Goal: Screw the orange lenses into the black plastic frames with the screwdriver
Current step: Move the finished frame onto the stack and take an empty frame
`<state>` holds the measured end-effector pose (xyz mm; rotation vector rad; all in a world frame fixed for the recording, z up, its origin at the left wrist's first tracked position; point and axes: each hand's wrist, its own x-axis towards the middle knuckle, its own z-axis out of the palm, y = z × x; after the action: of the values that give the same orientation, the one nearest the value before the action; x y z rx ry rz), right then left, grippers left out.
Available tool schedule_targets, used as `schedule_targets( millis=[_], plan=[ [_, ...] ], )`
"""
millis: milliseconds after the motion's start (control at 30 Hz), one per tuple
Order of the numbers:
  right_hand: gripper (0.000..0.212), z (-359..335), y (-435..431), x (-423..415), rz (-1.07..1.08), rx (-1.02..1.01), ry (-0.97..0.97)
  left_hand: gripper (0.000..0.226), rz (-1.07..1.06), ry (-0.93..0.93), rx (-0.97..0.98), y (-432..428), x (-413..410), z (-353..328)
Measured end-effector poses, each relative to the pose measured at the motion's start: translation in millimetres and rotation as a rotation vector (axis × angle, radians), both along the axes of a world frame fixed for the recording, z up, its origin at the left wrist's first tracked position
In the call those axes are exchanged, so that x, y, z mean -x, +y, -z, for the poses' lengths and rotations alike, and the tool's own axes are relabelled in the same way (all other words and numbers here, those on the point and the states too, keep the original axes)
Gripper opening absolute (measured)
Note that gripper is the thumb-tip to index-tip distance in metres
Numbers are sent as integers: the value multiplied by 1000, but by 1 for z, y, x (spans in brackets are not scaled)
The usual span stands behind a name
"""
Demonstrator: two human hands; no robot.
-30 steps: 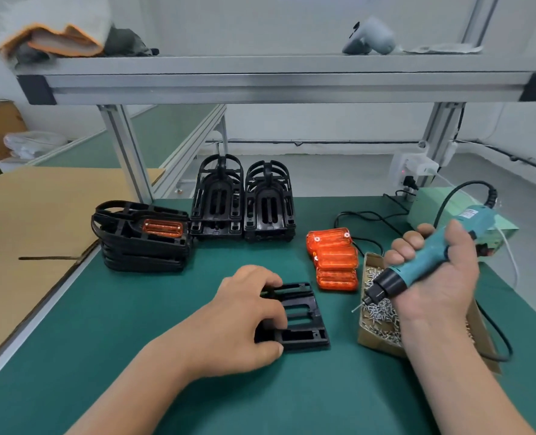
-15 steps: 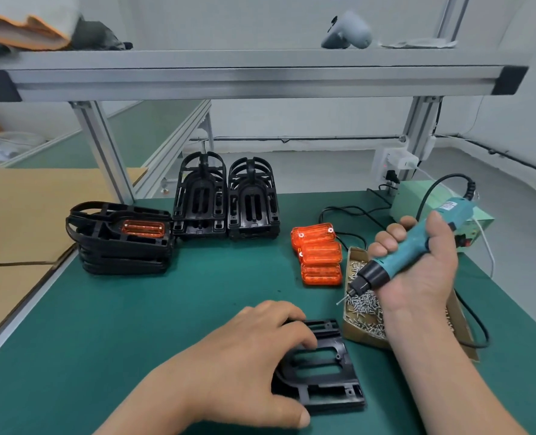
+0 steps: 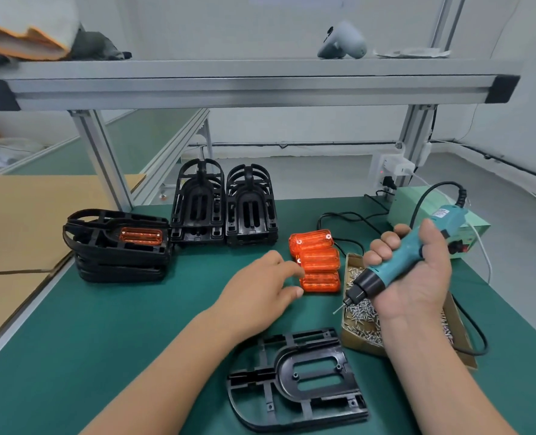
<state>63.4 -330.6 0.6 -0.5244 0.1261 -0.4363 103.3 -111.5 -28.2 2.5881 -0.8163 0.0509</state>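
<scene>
Left grip (image 3: 257, 293) loose, lifted off frame (image 3: 298, 378), fingertips beside lenses (image 3: 318, 262); frame lies near wrist; right grip (image 3: 417, 284) clamped round screwdriver (image 3: 401, 262).

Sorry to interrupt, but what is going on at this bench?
A person's right hand grips the screwdriver above the box of screws. The open left hand is stretched toward the orange lenses. One black frame lies flat on the green mat, no lens in it yet.
</scene>
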Motion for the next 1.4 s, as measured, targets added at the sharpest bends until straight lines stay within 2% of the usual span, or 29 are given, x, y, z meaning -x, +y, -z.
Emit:
schedule_targets(
  millis=[267, 500, 633, 833, 1133, 1300, 1400],
  plan=[
    [25, 0, 1, 0, -1, -3, -5, 7, 12, -76, 0, -14, -5, 14],
    [26, 1, 1, 0, 0, -2, -4, 14, 35, -98, 36, -9, -7, 15],
    [26, 1, 1, 0, 0, -1, -5, 34, 80, -108, 38, -9, -8, 15],
    [25, 1, 1, 0, -2, 0, -3, 13, 136, -105, 49, -6, -6, 14],
    [26, 2, 0, 0, -4, 0, -5, 4, 79, -84, 55, 7, -4, 12],
    [26, 3, 0, -1, -7, -7, -8, 31, 35, 65, 260, 15, 7, 10],
    [26, 1, -3, -1, -6, -10, -6, 25, 34, 257, 418, 18, 19, 0]
  ],
)
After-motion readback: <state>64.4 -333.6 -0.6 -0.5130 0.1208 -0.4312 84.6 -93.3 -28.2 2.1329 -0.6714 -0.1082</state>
